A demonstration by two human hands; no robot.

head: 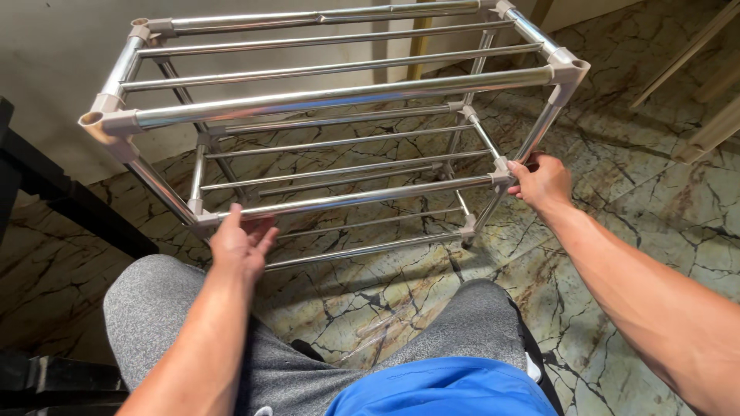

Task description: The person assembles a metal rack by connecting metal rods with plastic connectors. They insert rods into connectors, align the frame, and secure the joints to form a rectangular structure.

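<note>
Two bare hands hold a three-tier rack (339, 139) of shiny round metal tubes, joined at the corners by dull grey plastic connectors. The rack stands on a marble-patterned floor (632, 200), cream and green with dark jagged veins and a glossy surface, directly in front of the person's knees.

The left hand (240, 243) reaches the middle tier's front left corner, fingers curled up around the front tube beside the connector there, thumb side toward the camera; its grip looks loose, the fingers bent but not tightly clenched. The right hand (542, 182) is closed around the front right upright just by the middle connector, fingers wrapped behind the tube and the thumb in front.

Each tier is a set of thin parallel rails running lengthwise between thicker front and back tubes. One open socket shows at the top left corner connector (94, 119).

Grey, speckled knit trousers (150, 308) cover both knees at the bottom of the view, with a smooth blue garment (443, 393) between them. A pale plain wall (62, 46) stands behind the rack, and a dark piece of furniture (46, 192) edges in at the left.
</note>
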